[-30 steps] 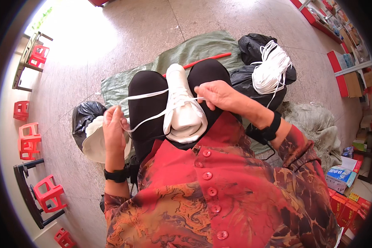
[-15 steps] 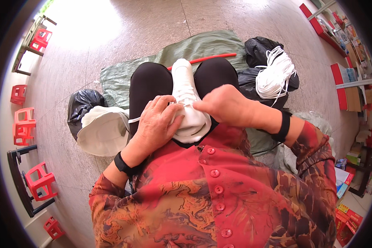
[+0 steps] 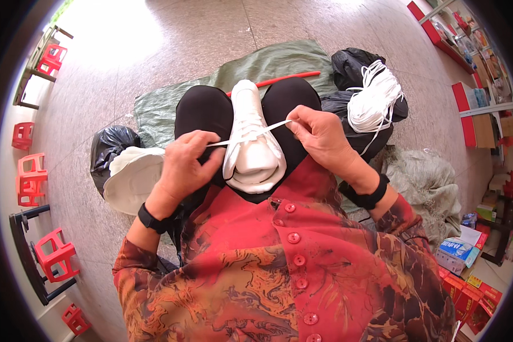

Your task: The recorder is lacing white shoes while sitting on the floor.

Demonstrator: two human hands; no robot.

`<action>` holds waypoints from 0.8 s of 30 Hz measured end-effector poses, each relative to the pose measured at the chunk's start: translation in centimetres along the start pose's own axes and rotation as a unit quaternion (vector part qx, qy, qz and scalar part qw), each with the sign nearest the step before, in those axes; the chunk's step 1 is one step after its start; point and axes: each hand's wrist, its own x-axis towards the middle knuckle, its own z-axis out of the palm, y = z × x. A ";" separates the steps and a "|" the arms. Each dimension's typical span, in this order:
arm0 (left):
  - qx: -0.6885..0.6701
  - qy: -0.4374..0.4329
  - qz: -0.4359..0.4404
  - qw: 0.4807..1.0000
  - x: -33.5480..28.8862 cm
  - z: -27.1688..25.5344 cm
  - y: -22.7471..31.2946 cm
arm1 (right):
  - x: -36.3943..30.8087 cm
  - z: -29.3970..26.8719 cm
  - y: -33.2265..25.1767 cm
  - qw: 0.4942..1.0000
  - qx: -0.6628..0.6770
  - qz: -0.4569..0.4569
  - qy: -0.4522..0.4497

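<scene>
A white lace-up shoe (image 3: 254,162) rests between my knees, its toe pointing away and its opening toward me. Across the upper part of its lacing runs a flat white shoelace (image 3: 275,125), drawn out to both sides. My left hand (image 3: 189,162) pinches one end left of the shoe. On the other side my right hand (image 3: 319,135) grips the opposite end between thumb and fingers, a little higher. Both hands are off the shoe itself, and the lace looks taut between them.
At left, pale shoe pieces (image 3: 132,178) lie by a black plastic bag (image 3: 115,143). A bundle of white laces (image 3: 375,102) sits on black bags at right. Beyond my knees are a red rod (image 3: 288,78) and green woven sheet (image 3: 262,60). Red stools (image 3: 56,255) line the left.
My hands have moved off the shoe and apart, left hand leftward, right hand outward. The lace now stretches visibly between them across the shoe.
</scene>
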 end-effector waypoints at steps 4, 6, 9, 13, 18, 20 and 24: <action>0.040 0.115 -0.067 0.990 -1.8 -1.2 -5.3 | 0.2 0.7 -0.4 0.830 0.545 0.095 0.070; -0.118 0.189 -0.183 0.957 -4.0 -1.8 -9.5 | 0.6 -0.2 1.3 0.684 0.721 0.064 0.087; -0.618 0.184 -0.270 0.715 -8.9 -6.0 -16.2 | -0.2 -5.0 4.5 0.702 0.673 0.108 0.206; -0.687 0.357 -0.362 0.519 -10.4 -8.2 -19.4 | -3.9 -13.3 10.9 0.776 0.488 0.152 0.369; -0.862 0.281 -0.213 0.364 -14.5 -12.2 -25.7 | -5.8 -16.6 13.2 0.831 0.208 0.190 0.480; -0.823 0.302 -0.273 0.395 -10.7 -11.8 -22.2 | -5.3 -13.2 10.9 0.902 0.066 0.206 0.374; -0.661 0.122 -0.387 0.631 -4.4 -8.6 -11.2 | -4.2 -3.9 1.0 0.973 0.196 0.121 -0.014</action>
